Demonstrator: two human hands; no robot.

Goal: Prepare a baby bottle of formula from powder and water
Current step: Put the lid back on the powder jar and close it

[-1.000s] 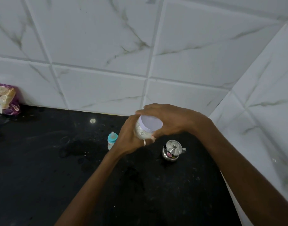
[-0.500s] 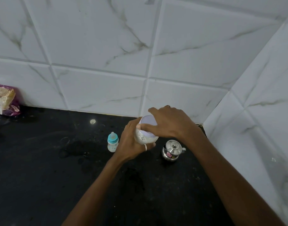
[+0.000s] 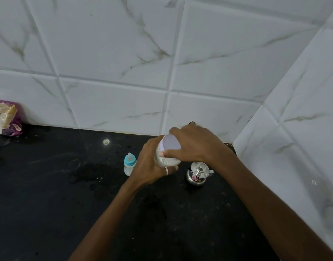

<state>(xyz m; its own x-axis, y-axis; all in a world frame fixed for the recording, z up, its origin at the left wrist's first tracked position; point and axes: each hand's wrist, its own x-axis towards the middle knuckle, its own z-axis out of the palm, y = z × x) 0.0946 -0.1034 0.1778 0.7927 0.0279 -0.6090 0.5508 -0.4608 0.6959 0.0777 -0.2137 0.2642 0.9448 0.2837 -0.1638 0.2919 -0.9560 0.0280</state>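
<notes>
Black counter, tiled corner — both hands on a jar.
Left hand wraps the jar; right hand grips its lid — baby bottle just left of the fingers.

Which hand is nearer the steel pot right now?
Right. The right hand grips the jar lid just above the steel pot; the left hand holds the jar's far side, nearer the baby bottle.

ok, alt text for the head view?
Two hands hold a powder jar above a black counter: left hand grips the body, right hand its pale lid. A teal-capped baby bottle stands left, a lidded steel pot right.
</notes>
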